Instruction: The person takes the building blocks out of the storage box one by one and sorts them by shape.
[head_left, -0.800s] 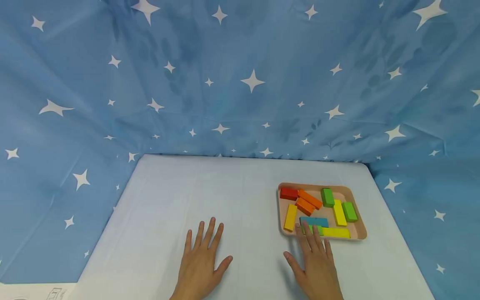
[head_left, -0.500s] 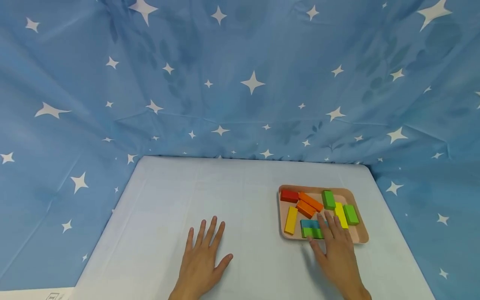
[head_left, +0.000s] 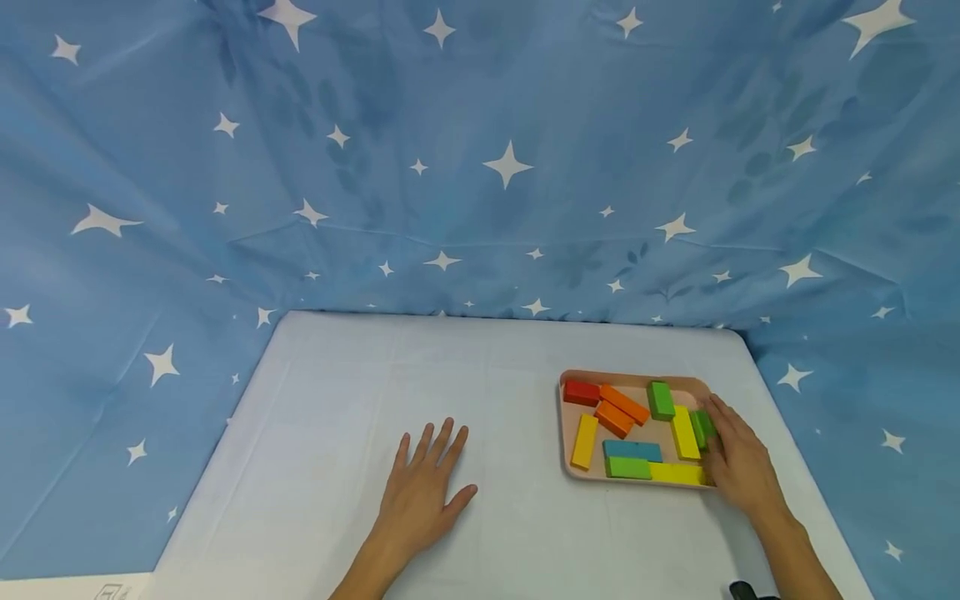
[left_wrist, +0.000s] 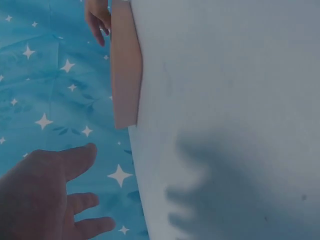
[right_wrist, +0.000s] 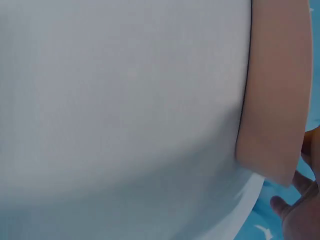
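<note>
A shallow tan tray (head_left: 647,376) with toy building blocks in it lies toward the right of the white tabletop. My right hand (head_left: 746,471) is at the tray's right end. Its thumb reaches over the rim, near a green block (head_left: 697,429) that it partly hides. In the right wrist view, fingers (right_wrist: 280,205) of this hand are outside the tray's corner, so they and the thumb straddle the end wall. My left hand (head_left: 420,492) is left of the tray, palm down, fingers spread and holding nothing. The left wrist view has its shadow on the tabletop.
Other blocks in the tray are a red block (head_left: 582,392), an orange block (head_left: 625,404), a yellow block (head_left: 584,442) and a blue block (head_left: 632,451). A blue curtain (head_left: 480,208) with white stars surrounds the table (head_left: 337,392). A dark object (head_left: 742,590) shows near the right forearm.
My right hand has moved right from the tray's front edge to its right end, uncovering the front blocks. My left hand has moved slightly forward and right, fingers still spread.
</note>
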